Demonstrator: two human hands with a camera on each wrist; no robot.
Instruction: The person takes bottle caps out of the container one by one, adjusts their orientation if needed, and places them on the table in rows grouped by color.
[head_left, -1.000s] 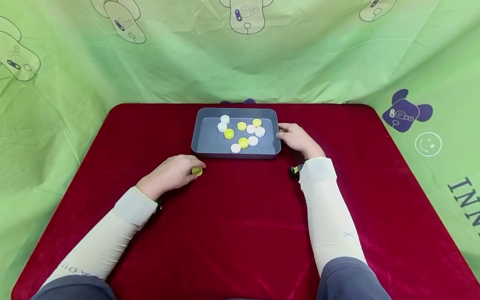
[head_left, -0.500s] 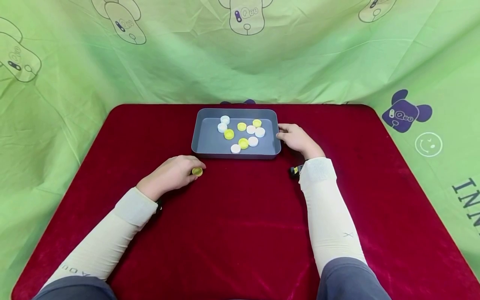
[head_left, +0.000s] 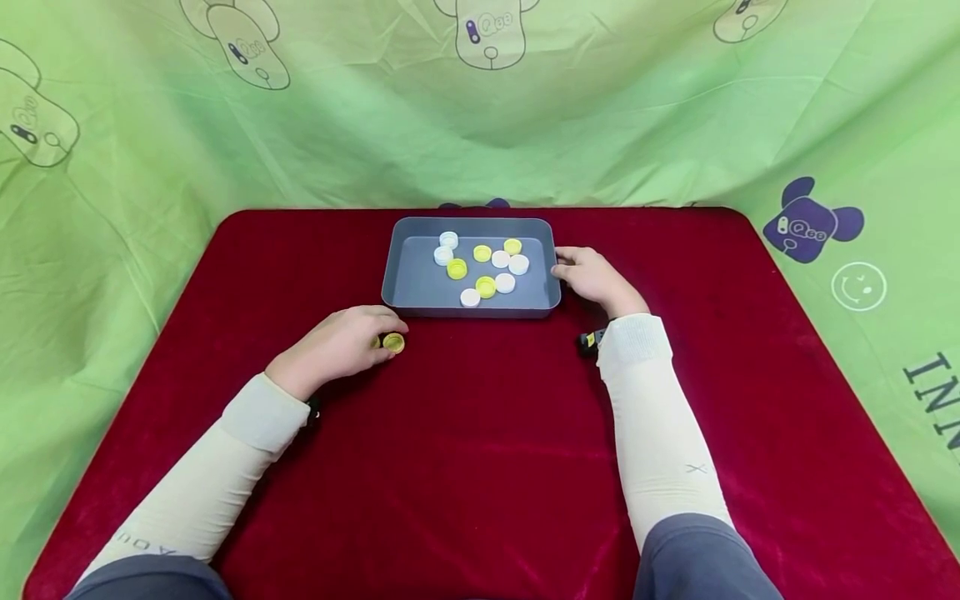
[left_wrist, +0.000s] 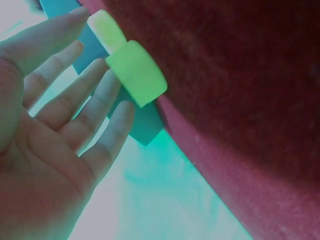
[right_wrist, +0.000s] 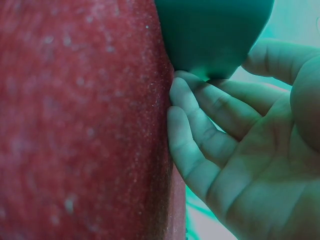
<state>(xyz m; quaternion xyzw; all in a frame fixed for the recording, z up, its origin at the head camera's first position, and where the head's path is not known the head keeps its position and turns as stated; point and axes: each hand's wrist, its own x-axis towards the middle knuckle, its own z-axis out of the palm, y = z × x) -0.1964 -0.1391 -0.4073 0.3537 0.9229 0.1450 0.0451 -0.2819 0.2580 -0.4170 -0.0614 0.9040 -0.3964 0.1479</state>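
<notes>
My left hand (head_left: 337, 343) hovers low on the table left of the tray, thumb and fingers apart, beside two yellow bottle caps. One yellow cap (head_left: 393, 342) shows whole near the fingertips; the other (head_left: 376, 342) is mostly hidden by the hand. In the left wrist view, the nearer yellow cap (left_wrist: 135, 72) stands just beyond the loosely spread fingers (left_wrist: 95, 117), the farther cap (left_wrist: 106, 31) by the thumb tip. My right hand (head_left: 596, 277) rests against the right end of the grey tray (head_left: 472, 312), fingertips touching its outer wall (right_wrist: 212, 35).
Inside the tray lie several white caps (head_left: 506, 283) and several yellow caps (head_left: 457, 268). A red velvet cloth (head_left: 480, 433) covers the table. A green printed curtain (head_left: 600, 125) hangs around the back and sides.
My left hand has shifted slightly left and away from the yellow cap at its fingertips; a second yellow cap now shows behind it. The right hand and the tray have stayed put.
</notes>
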